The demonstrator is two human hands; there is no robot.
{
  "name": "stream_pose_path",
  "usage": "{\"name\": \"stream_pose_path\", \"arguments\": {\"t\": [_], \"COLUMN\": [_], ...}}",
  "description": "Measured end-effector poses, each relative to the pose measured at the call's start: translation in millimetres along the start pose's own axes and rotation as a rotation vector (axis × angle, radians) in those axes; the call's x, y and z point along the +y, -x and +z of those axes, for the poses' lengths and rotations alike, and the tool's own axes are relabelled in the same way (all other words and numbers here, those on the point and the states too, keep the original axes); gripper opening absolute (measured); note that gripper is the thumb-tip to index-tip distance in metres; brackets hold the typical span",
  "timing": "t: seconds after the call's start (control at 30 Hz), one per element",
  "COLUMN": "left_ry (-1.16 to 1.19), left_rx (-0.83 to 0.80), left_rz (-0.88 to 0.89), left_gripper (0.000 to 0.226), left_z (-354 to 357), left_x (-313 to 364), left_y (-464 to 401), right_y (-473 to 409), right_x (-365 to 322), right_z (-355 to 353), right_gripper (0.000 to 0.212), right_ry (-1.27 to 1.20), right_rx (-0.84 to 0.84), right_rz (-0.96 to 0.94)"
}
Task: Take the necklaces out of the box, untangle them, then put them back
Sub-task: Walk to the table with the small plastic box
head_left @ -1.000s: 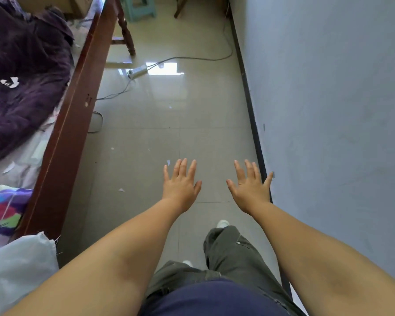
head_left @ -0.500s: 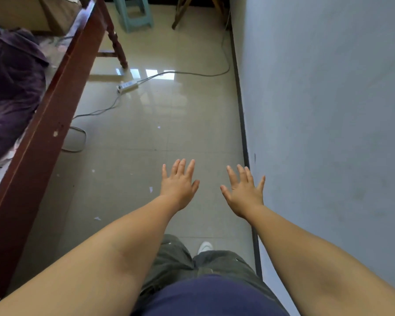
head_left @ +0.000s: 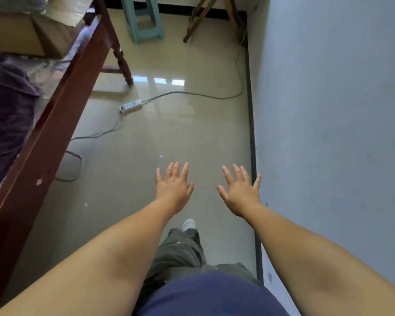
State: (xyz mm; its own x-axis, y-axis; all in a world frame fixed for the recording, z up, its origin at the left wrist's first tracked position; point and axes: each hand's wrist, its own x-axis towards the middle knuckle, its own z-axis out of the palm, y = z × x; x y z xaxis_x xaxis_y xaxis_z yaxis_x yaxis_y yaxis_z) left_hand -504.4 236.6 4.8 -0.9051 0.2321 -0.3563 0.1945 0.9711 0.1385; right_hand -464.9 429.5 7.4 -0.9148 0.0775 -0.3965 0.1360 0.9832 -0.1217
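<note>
Palms-down, left hand (head_left: 174,187) and right hand (head_left: 241,192) spread, empty, above tiled floor (head_left: 169,137).

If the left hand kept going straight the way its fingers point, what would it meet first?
Probably nothing close: the left hand points ahead over bare floor. The power strip lies left of that line; depth is unclear.
</note>
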Motion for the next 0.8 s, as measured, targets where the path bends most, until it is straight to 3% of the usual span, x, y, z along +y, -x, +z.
{"name": "stream_pose_path", "arguments": {"t": [0.37, 0.8], "left_ry": [-0.03, 0.014], "left_rx": [-0.014, 0.026], "left_rz": [0.073, -0.041], "left_gripper": [0.06, 0.058], "left_z": [-87, -203], "left_x": [18, 44], "left_y": [-216, -489], "right_y": [-196, -481], "right_x": [19, 67], "right_z": [-100, -227], "right_gripper": [0.062, 0.059], "right_ry": [-0.044, -0.031], "right_rx": [-0.015, -0.029], "right_rz": [0.091, 0.032]}}
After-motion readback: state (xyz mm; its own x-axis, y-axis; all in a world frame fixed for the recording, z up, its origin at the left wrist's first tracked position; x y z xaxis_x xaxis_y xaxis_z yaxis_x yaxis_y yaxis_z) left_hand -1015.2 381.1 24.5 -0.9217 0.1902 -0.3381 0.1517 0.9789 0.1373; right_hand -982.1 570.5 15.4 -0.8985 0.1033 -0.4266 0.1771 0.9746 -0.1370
